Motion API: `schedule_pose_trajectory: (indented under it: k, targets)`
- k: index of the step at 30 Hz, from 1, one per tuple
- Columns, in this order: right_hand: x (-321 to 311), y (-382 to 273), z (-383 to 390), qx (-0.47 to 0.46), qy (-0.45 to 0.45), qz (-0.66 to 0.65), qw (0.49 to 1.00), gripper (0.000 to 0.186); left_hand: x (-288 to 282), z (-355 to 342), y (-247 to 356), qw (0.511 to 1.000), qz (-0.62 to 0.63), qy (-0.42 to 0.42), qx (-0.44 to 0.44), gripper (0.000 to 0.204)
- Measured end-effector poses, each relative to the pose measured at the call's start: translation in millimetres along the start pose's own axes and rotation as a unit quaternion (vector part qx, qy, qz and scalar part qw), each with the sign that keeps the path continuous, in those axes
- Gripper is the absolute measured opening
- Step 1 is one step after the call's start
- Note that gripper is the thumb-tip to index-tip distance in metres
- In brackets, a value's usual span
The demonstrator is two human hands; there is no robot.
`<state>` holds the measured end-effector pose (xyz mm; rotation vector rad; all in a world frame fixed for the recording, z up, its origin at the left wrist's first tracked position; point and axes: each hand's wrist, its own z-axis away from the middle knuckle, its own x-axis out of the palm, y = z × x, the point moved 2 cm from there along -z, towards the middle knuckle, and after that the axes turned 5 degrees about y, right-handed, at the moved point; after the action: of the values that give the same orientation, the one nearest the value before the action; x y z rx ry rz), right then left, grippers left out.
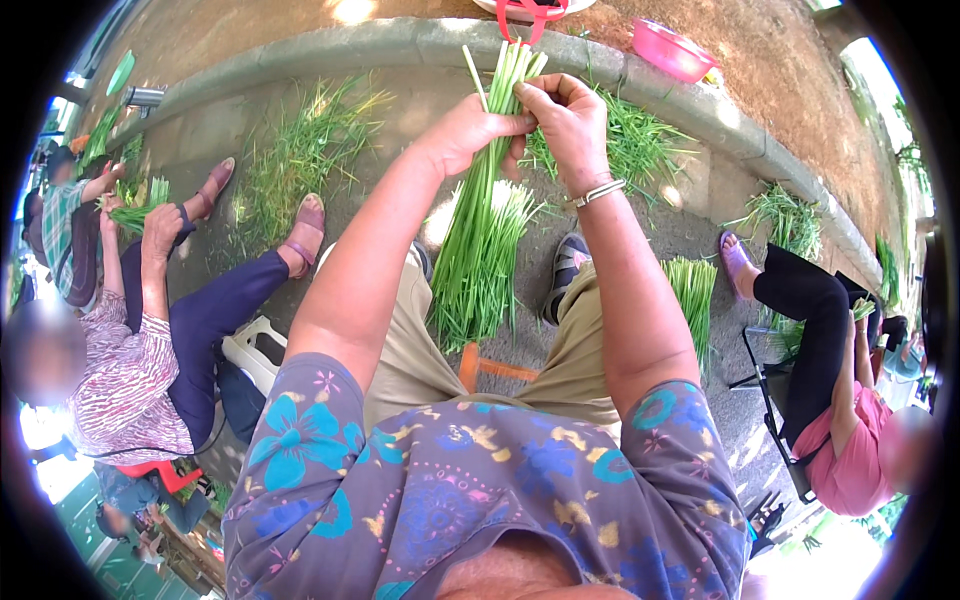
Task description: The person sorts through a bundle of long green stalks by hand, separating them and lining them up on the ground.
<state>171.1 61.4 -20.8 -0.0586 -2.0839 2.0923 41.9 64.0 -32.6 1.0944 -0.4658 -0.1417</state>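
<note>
My left hand (473, 132) is closed round a bunch of green chives (482, 205), just below its pale stem ends. The stems point away from me, and the long leaves trail down toward my knees. At the stem ends my right hand (568, 125) pinches with thumb and forefinger; whether a single stalk is between them is too small to tell. Behind the held leaves, on the ground between my feet, lies another bundle of chives (512, 215). One more bundle (690, 295) stands beside my right leg.
Loose green leaves (310, 140) lie in heaps before a concrete kerb (420, 42). Beyond it are a pink basin (675, 52) and a container with red handles (530, 14). A person (140, 370) sits at left, another (850, 450) at right. An orange-brown stool bar (505, 370) shows between my legs.
</note>
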Motion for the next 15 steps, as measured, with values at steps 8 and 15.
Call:
schedule_pose_trajectory:
  k: [8,15]
  targets:
    - [-2.3,8.9,-8.6,-0.066,0.026,0.019,0.997,0.02,-20.2,-14.1,-2.8,0.991,0.128,0.03,0.022,0.015]
    - [4.8,6.0,8.0,-0.029,-0.043,0.02,0.998,0.017,-51.7,-14.2,10.7,0.959,0.197,0.195,0.067,0.024]
